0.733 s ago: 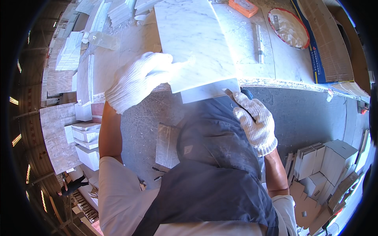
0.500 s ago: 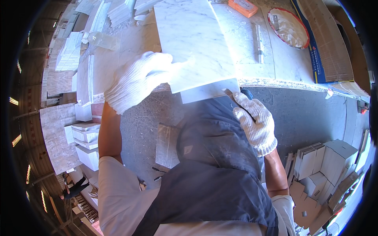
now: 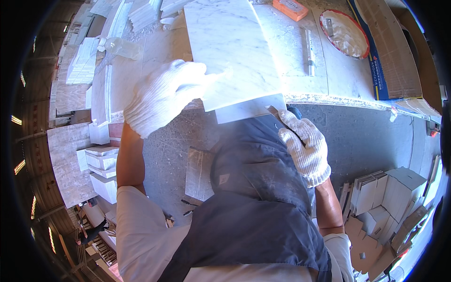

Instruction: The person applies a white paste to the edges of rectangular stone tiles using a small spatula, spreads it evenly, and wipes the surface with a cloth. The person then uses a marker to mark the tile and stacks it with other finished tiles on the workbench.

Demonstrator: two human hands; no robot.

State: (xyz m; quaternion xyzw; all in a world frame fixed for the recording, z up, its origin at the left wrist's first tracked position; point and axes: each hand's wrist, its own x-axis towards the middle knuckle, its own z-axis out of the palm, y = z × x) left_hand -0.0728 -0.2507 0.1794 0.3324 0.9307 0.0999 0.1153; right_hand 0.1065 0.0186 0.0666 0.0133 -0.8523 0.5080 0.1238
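A large white marble tile [image 3: 230, 42] with grey veins lies at the table's front edge. My left hand [image 3: 164, 94], in a white knitted glove, grips its left edge; glare washes out the fingertips. Under its front end a smaller marble piece [image 3: 251, 108] juts out past the table over my lap. My right hand [image 3: 306, 145], also gloved, is closed around a thin flat-bladed scraper [image 3: 273, 112]. The blade's tip is at the right corner of the smaller piece. Most of the scraper's handle is hidden by the fingers.
On the table are a plastic bottle [image 3: 121, 48], an orange block [image 3: 290, 8], a marker-like stick [image 3: 309, 51], and a red-rimmed tub of pale paste [image 3: 345, 35]. A cardboard box [image 3: 390, 51] stands right. Stacked tiles [image 3: 83, 61] lie left; cartons [image 3: 399, 188] sit lower right.
Both hands, the scraper and the marble pieces look almost unmoved. Far off at the lower left, another person has shifted position slightly.
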